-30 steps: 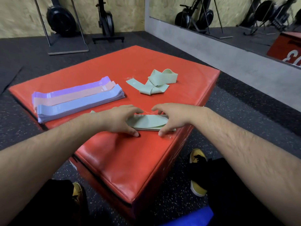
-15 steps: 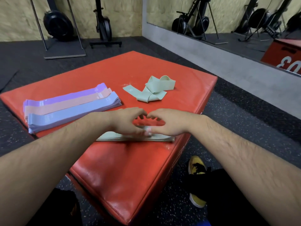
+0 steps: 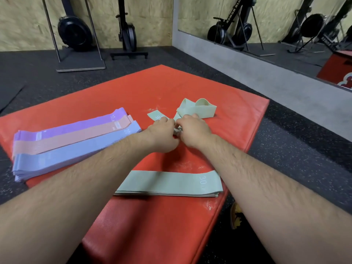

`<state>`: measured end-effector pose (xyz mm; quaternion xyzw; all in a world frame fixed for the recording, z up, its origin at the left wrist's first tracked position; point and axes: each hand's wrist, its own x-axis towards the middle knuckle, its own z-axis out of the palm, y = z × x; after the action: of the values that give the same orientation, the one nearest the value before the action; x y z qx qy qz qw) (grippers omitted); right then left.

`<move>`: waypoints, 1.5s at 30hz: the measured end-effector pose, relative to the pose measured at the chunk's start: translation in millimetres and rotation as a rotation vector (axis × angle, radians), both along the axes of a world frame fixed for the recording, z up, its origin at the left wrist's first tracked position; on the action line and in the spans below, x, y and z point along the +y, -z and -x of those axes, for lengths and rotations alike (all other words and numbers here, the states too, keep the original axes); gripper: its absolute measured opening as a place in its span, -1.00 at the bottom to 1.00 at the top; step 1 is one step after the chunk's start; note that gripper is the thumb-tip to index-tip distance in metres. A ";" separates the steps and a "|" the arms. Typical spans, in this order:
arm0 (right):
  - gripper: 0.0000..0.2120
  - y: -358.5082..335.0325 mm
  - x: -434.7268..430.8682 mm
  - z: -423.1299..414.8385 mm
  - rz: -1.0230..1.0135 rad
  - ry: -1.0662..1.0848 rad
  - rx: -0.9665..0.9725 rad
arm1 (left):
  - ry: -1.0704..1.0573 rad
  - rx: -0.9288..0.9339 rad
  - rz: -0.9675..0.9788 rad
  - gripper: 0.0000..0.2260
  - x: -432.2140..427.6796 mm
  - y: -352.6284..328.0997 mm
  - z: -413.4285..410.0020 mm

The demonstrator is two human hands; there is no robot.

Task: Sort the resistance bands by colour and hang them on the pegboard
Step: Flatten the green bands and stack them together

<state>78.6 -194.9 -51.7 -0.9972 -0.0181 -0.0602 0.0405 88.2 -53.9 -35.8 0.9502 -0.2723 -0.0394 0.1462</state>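
Red padded box (image 3: 152,225). Stacked: purple bands (image 3: 76,128), salmon-pink bands (image 3: 72,139), periwinkle-blue bands (image 3: 76,152), white numerals. Mint-green flat stack (image 3: 167,182) and tangled bands (image 3: 198,110), white "30" print. Black floor (image 3: 295,159), white flecks.

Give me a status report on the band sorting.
Left hand and right hand gripping tangled green bands. Flat green stack near edge, untouched. Nothing in the way.

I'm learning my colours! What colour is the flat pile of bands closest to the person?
The flat pile is pale mint green; the head view shows it best.
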 end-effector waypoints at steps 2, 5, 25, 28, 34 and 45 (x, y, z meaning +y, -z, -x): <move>-0.78 1.9 -2.3 -3.2 -0.056 0.013 -0.042 | -0.035 0.005 0.023 -0.58 -2.8 -1.3 -3.1; -0.82 -4.4 -6.6 -2.6 -0.231 0.045 -0.113 | -0.100 -0.007 0.127 -0.59 -3.2 -5.4 -6.4; -0.86 -35.8 -30.8 38.6 -0.498 0.061 -0.273 | -0.110 -0.011 0.570 -0.49 -4.6 -13.4 8.3; -0.83 -38.9 -34.3 39.8 -0.500 0.100 -0.325 | -0.161 -0.049 0.572 -0.81 -3.9 -15.5 6.5; -0.86 -48.3 -29.7 44.0 -0.594 0.093 -0.413 | -0.109 0.160 0.739 -0.88 -1.4 -16.5 6.5; -0.63 -70.6 -19.3 58.2 -0.574 -0.120 -0.470 | -0.074 0.054 0.866 -0.90 34.1 -58.1 13.5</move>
<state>20.4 -214.2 18.9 -0.9014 -0.0678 -0.2874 0.3166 74.6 -19.8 22.3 0.8091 -0.2255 0.0589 0.5395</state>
